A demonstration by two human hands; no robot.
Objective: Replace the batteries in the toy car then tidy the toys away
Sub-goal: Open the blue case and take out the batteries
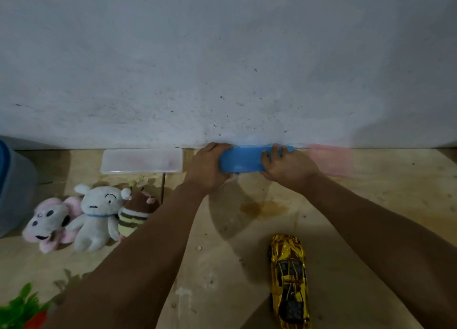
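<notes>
Both hands out at the wall: left hand and right hand each curl fingers round an end of the blue box. The gold toy car sits nearer, below the right hand; plush toys lie off beyond the left hand.

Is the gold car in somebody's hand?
No, the gold car lies alone on the floor, while the left hand and the right hand both grip a blue box.
</notes>
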